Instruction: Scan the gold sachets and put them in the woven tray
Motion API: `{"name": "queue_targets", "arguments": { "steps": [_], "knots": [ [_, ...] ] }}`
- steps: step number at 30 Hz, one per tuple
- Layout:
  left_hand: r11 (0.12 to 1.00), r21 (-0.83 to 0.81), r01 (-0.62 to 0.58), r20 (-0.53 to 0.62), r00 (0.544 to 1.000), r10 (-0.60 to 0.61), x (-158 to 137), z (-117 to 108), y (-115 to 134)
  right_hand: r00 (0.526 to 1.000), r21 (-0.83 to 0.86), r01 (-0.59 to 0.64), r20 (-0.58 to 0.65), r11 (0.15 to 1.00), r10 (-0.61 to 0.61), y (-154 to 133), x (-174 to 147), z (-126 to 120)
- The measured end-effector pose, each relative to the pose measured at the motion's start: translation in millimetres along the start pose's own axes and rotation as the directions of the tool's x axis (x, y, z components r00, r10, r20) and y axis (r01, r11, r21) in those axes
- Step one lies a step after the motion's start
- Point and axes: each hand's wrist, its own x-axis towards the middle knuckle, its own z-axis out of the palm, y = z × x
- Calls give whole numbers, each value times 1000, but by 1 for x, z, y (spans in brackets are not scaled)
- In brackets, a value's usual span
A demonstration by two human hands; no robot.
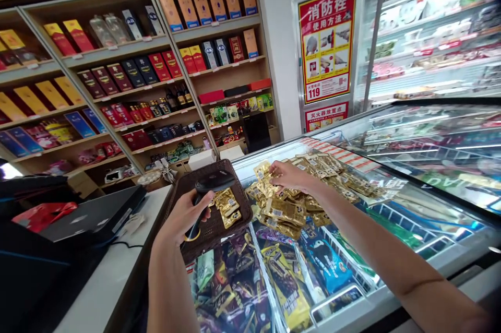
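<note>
Our left hand point(188, 215) is wrapped around a black, pistol-shaped plastic scanner point(215, 181) above a dark-brown woven basket point(246, 212) holding gold foil packets point(227, 203). Our right hand point(291, 175) pinches a shiny gold foil sachet point(262, 169) at the edge of a loose gold heap point(282, 210) on the glass-topped freezer point(270, 154). A hasty tug could set the slick heap sliding; a dipping scanner could knock the basket.

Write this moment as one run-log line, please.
left hand: holding black scanner over basket; right hand: touching gold packet pile on freezer top; basket: gold packets inside
</note>
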Motion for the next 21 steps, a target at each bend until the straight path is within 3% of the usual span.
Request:
{"name": "queue_targets", "arguments": {
  "steps": [8, 21],
  "knots": [
    [996, 88, -13, 73, 997, 6, -2, 11, 16, 998, -61, 11, 59, 998, -7, -8, -9, -23],
    [995, 84, -54, 110, 993, 44, 0, 22, 13, 996, -101, 36, 83, 994, -28, -5, -7, -25]
  ]
}}
